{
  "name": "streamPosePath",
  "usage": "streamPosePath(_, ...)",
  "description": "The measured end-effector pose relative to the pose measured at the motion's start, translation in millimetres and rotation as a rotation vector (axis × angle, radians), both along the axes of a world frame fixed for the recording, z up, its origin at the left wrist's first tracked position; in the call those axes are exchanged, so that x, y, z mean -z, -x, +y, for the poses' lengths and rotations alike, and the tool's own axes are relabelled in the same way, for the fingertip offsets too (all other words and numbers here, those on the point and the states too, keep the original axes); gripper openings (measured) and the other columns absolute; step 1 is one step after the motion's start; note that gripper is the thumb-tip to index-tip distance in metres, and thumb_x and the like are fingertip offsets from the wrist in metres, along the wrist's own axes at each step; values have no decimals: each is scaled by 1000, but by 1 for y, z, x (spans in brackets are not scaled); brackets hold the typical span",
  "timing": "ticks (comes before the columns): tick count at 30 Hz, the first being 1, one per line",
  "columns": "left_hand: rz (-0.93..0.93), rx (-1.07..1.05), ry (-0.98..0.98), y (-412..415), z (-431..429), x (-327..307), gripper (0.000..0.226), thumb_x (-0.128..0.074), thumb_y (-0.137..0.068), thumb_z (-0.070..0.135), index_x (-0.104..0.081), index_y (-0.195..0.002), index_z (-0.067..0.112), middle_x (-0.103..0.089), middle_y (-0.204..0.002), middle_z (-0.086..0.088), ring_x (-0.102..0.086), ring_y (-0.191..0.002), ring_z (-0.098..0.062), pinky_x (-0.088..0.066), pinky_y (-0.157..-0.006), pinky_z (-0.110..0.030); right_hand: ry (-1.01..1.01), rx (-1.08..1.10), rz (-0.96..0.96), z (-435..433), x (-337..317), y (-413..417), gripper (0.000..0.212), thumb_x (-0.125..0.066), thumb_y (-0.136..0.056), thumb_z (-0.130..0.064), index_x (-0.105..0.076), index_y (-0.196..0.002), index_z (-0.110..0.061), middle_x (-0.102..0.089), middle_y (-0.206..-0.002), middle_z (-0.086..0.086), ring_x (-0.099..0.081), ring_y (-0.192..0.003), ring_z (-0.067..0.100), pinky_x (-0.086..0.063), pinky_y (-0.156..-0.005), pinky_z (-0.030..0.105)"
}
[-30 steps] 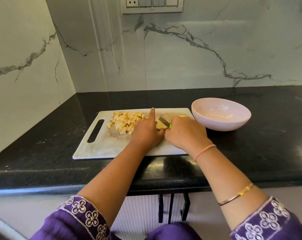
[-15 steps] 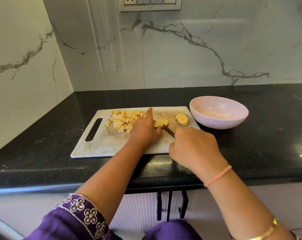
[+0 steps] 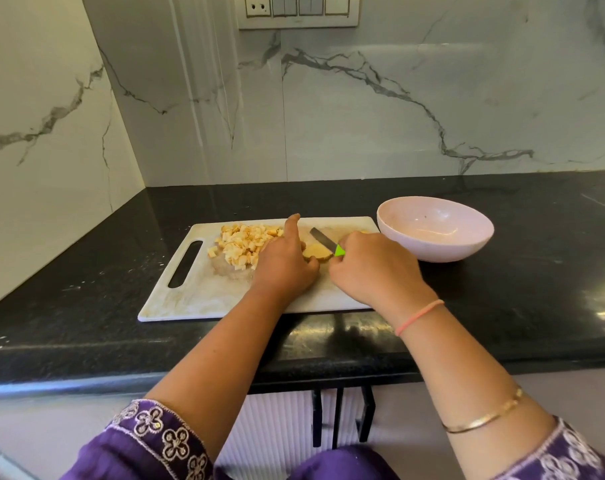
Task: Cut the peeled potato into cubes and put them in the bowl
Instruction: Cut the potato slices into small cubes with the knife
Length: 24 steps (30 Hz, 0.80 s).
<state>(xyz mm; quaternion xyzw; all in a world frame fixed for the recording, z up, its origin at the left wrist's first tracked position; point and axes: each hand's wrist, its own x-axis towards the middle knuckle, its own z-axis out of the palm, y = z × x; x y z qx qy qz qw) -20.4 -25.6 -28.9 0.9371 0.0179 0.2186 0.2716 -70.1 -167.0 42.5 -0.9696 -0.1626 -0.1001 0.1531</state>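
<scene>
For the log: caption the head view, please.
Left hand steadies potato piece, right hand holds knife to it; cubes on board, none in bowl.

We get bright, even light. Glare patches on the glossy black worktop (image 3: 602, 313) at right, sheen inside the bowl (image 3: 436, 233). Soft shadows only. Wide-angle bends the wall (image 3: 51, 98) edges; corners slightly soft.
</scene>
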Motion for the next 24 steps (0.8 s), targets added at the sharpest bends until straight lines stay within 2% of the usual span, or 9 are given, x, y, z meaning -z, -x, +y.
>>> streamPosePath(3,-12,6,4,-2,-1,-2,77,-60,-85,22,-17,-149,17,-66,-105,-6,-60,-98,-23,-50,-88,-40,33,3,25,8,5,-9,12,-45,-93,-28,-53,-94,-20,-45,-77,-1,-45,-77,22,-32,-63,27)
streamPosePath(6,-17,-8,2,-3,0,-2,73,-59,-86,19,-20,-147,16,-66,-101,-6,-60,-95,-22,-51,-86,-39,41,11,46,13,11,-11,17,-44,-95,-29,-55,-100,-17,-46,-78,-1,-48,-78,22,-35,-63,29)
streamPosePath(13,-29,-3,16,-5,-1,0,66,-60,-88,18,-26,-143,16,-65,-106,-4,-59,-97,-20,-50,-84,-34,103,-10,16,15,15,0,18,-43,-95,-25,-58,-99,-16,-46,-79,-1,-48,-76,20,-36,-62,30)
streamPosePath(17,-28,-11,20,-7,2,-1,65,-62,-89,22,-26,-142,17,-65,-109,-4,-59,-99,-20,-49,-86,-33,145,-50,-28,14,8,14,11,-44,-93,-22,-46,-83,-21,-40,-69,-3,-45,-72,20,-31,-58,28)
streamPosePath(22,5,-8,23,-5,1,0,64,-62,-88,20,-27,-141,17,-64,-114,-5,-59,-104,-20,-48,-89,-32,186,-55,-5,-3,6,29,14,-44,-93,-26,-42,-81,-20,-33,-65,-6,-39,-66,17,-23,-48,25)
streamPosePath(24,10,1,22,-4,0,0,63,-62,-89,19,-27,-141,17,-64,-115,-5,-59,-105,-20,-48,-90,-32,175,-41,15,-9,4,33,13,-43,-93,-28,-44,-82,-20,-34,-66,-6,-38,-63,16,-23,-48,25)
